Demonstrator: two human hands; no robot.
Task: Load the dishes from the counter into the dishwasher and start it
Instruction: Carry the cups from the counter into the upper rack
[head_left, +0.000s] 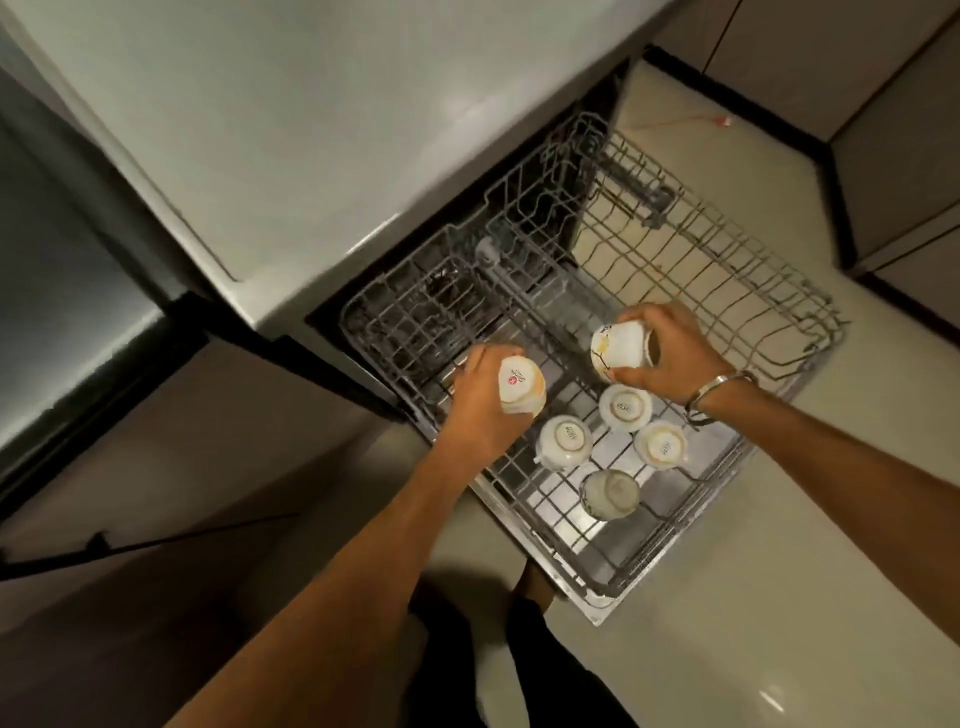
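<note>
The dishwasher's grey wire rack (769, 364) is pulled out over the open door. My left hand (483, 410) grips a white cup (157, 387) turned upside down, above the rack's left side. My right hand (670, 353) holds a second white cup (621, 351) tilted on its side over the rack's middle. Three white cups stand upside down in the rack: one (563, 441), another (626, 408) and a third (662, 446). A clear glass (609, 493) stands inverted in front of them.
The grey counter top (291, 135) runs above the dishwasher opening at the upper left. Dark cabinet fronts (130, 441) fill the left side. Pale floor tiles (779, 597) surround the open door (592, 597). More cabinets (893, 156) stand at the upper right.
</note>
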